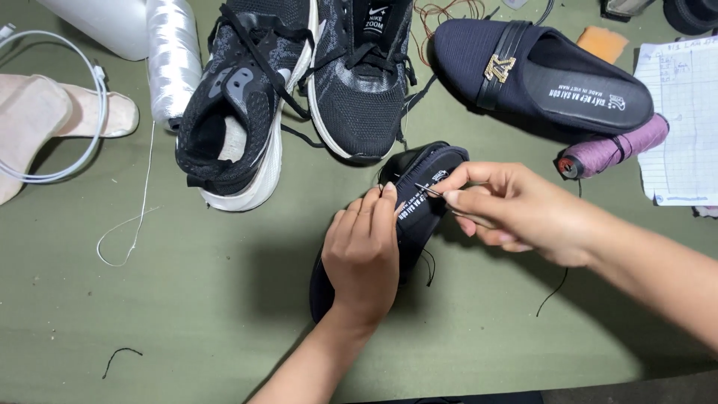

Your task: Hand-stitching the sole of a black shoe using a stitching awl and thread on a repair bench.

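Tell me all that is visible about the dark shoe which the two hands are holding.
The dark slip-on shoe lies on the green table, toe pointing up and to the right. Its upper looks like navy knitted fabric, and the insole carries small white print. The left hand covers its heel half and steadies it. The right hand pinches a thin needle at the rim. Loose black thread hangs beside it.

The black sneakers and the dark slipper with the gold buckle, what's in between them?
In the head view, between the black sneakers and the slipper lies mostly bare green table, with a tangle of thin reddish thread at the top.
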